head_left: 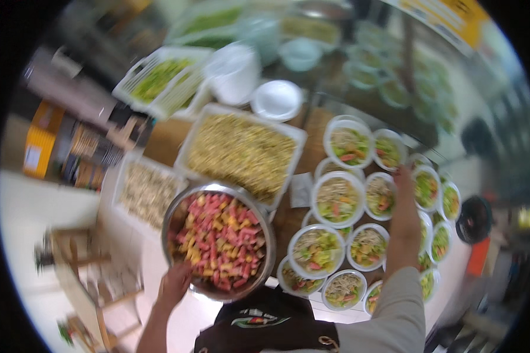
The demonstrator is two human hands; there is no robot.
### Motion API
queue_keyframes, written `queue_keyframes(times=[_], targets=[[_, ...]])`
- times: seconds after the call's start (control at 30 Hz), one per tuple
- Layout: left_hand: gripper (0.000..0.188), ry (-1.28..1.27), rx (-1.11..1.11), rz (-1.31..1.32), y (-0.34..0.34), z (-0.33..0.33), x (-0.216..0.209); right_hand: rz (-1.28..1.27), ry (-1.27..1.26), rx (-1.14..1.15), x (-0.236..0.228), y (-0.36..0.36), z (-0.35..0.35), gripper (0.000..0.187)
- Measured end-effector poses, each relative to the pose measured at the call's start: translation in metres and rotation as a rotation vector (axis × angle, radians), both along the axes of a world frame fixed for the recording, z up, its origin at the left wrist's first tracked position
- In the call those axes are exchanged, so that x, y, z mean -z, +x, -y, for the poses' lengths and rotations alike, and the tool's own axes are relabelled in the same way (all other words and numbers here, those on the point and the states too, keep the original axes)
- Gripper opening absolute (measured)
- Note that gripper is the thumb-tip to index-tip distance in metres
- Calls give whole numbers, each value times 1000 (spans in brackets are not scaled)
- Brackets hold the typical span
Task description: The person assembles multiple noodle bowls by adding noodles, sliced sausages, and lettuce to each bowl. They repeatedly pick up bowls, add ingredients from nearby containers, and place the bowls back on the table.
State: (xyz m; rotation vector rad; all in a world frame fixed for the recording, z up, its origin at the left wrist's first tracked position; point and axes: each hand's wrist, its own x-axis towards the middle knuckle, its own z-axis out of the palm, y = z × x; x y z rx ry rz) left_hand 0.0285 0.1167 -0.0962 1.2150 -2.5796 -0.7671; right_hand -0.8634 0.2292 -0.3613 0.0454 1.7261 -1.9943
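My left hand (175,285) is closed round the near-left rim of a wide steel mixing bowl (267,259). Pink and yellow diced pieces (224,241) fill much of that bowl, which sits close in front of my dark apron. My right arm stretches out over the white bowls of salad on the right. At its end my right hand (403,177) is small and blurred, by a far salad bowl (388,148); whether its fingers hold anything does not show. Nearer salad bowls (317,250) contain greens, pale shreds and pink pieces, some stacked on others.
Beyond the steel bowl stands a white tub of yellowish sprouts (241,150), with a tub of pale pieces (150,191) to its left. Stacked white bowls (232,70), a single white bowl (277,100) and a basket of greens (162,79) are at the back, before a reflecting pane (365,106).
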Motion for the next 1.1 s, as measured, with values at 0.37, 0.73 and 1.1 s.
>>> queue_keyframes(times=[0.37,0.73,1.1], targets=[[15,77,-361,134,102,25,-2,63,179,129,-62,177,88,32],[48,-195,-542,430,154,257,146,-205,-51,-126,-97,118,52,18],[38,-127,-652,45,197,276,137,-81,124,-456,-250,278,4,15]])
